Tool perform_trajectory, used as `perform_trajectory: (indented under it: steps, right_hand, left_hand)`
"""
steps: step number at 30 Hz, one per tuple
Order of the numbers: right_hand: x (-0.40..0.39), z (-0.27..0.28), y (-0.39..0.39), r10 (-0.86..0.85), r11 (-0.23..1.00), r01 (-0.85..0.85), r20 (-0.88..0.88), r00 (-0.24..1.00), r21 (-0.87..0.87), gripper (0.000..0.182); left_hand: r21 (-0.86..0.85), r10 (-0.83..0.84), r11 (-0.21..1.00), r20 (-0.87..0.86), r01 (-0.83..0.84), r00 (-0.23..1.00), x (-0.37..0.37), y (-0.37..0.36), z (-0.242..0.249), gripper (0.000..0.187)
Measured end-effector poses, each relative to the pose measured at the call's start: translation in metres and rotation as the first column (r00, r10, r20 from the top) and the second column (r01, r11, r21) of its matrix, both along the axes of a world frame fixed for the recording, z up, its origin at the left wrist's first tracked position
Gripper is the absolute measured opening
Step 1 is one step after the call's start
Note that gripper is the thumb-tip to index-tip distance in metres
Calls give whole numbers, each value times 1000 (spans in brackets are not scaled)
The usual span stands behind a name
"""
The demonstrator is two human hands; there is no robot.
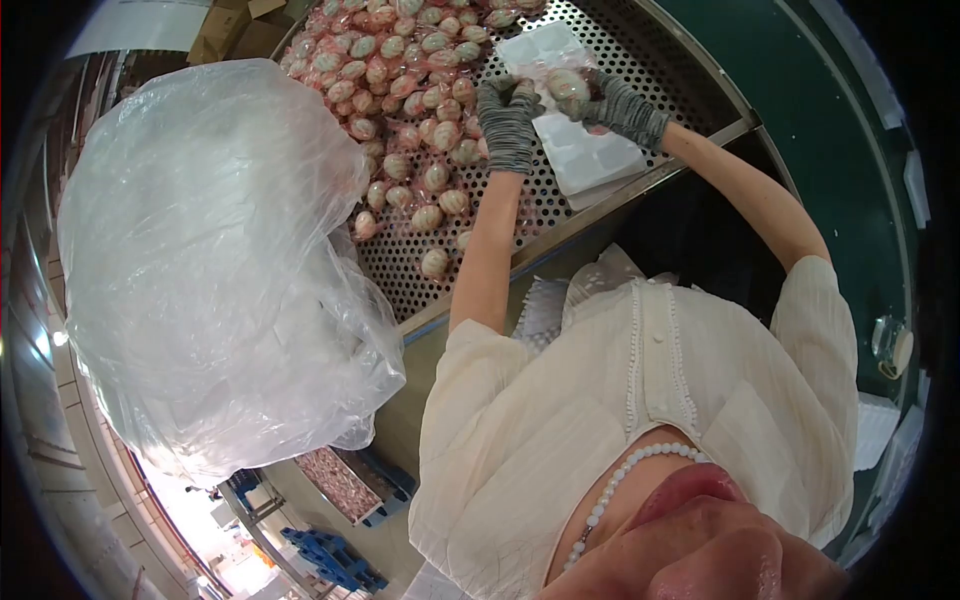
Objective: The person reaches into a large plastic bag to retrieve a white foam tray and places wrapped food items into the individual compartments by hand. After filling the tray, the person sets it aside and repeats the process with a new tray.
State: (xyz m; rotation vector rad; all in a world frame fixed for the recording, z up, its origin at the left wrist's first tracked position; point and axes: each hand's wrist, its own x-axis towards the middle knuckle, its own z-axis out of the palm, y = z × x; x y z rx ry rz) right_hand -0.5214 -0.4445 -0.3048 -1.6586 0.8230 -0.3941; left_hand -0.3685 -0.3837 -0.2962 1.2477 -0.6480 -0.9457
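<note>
My right hand [628, 104], in a grey knitted glove, grips a pale striped egg-shaped piece [568, 86] in clear film with pink print. My left hand [506, 122], gloved alike, has its fingers closed at the near side of the same wrapped piece; its fingertips are partly hidden. Beneath both hands lies a white moulded tray [592, 160] with shallow hollows, its middle covered by the hands. To the left of my left hand, many similar wrapped egg-shaped pieces [395, 75] are heaped, with several loose ones nearer the edge.
The perforated metal table [400, 258] has a raised metal rim. A large, full clear plastic bag [210, 270] bulges at the left. A green surface [790, 110] runs along the right. Below left are a crate of pinkish pieces [340, 484] and blue pallets [330, 558].
</note>
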Motion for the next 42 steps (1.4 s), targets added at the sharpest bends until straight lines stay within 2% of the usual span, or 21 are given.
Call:
perform_trajectory:
  steps: [1, 2, 4, 5, 6, 8, 10, 12, 13, 14, 16, 18, 22, 24, 26, 28, 32, 35, 38, 40, 42]
  right_hand:
    - [-5, -6, -4, 14, 998, -4, 142, 990, -65, 50]
    - [-10, -9, -9, 35, 992, 1, 280, 959, -130, 46]
    - [-19, -14, -19, 90, 982, -36, 292, 952, -187, 38]
    - [-23, -7, -20, 85, 982, -130, 300, 950, 135, 37]
    - [-25, -3, -19, 78, 870, -214, 305, 949, 443, 37]
    - [-25, 5, -15, 82, 864, -219, 302, 950, 454, 42]
    - [-30, 30, -10, 77, 938, -35, -109, 991, 346, 46]
    - [-33, 25, -15, -5, 987, 51, -294, 956, 150, 53]
    - [-35, 12, -24, -93, 957, 33, -196, 976, -289, 53]
    - [-33, 17, -24, -125, 739, 46, -69, 990, -672, 55]
    - [-29, 24, -20, -91, 809, 57, -30, 995, -585, 59]
    - [-25, 21, -29, -143, 451, -212, -304, 942, -867, 56]
    - [-17, 20, -35, -185, 610, -190, -372, 910, -769, 50]
    - [-13, 9, -41, -193, 661, -153, -364, 911, -734, 48]
    - [-11, 6, -41, -209, 710, -109, -355, 911, -696, 47]
    - [-12, 18, -28, -179, 762, -94, -347, 921, -641, 46]
    - [-17, 2, -28, -144, 418, -211, -294, 945, -883, 39]
    - [-7, 8, -41, -162, 656, -295, -512, 844, -695, 35]
    - [3, -17, -66, -145, 652, -313, -519, 843, -691, 37]
    - [7, -17, -67, -152, 674, -320, -549, 822, -666, 43]
    - [7, -10, -59, -142, 675, -290, -505, 851, -678, 47]
  left_hand:
    - [-1, 0, 1000, -6, 0, 1000, 0, 0, 0, 14]
    - [-147, 42, 989, 438, 26, 898, 0, 0, 1, 25]
    - [-324, 279, 913, 939, 248, 201, 1, -2, 4, 47]
    - [-235, 186, 909, 968, 344, 170, -6, 0, 7, 59]
    - [-254, 204, 881, 965, 399, 165, -15, -1, 8, 50]
    - [-130, -152, 904, 792, 407, 591, -14, -9, -19, 35]
    - [-161, -161, 915, 696, 370, 700, -6, -21, -33, 27]
    - [-182, -171, 926, 581, 331, 796, -9, -22, -25, 20]
    - [-67, -231, 960, 352, 271, 907, -11, -24, -22, 18]
    - [61, -241, 970, 98, 236, 966, -14, -23, -16, 17]
    - [45, -226, 974, 103, 222, 969, -12, -34, -23, 14]
    - [111, -309, 949, 130, 296, 942, -11, -41, -25, 14]
    - [151, -280, 959, 354, 240, 892, -9, -54, -44, 14]
    - [-2, -16, 1000, 550, 20, 835, -8, -66, -70, 11]
    - [4, -9, 1000, 515, 9, 857, -9, -67, -81, 10]
    - [-142, 117, 990, 888, 23, 445, -19, -47, -72, 9]
    - [12, -3, 999, 959, -30, 284, -22, -44, -65, 13]
    - [90, -162, 983, 830, 158, 535, -9, -53, -74, 22]
    - [34, -225, 962, 662, 271, 715, -5, -44, -77, 32]
    - [192, -388, 914, 667, 356, 636, -6, -26, -47, 37]
    - [-98, -23, 917, 955, 388, 296, 1, -17, -59, 37]
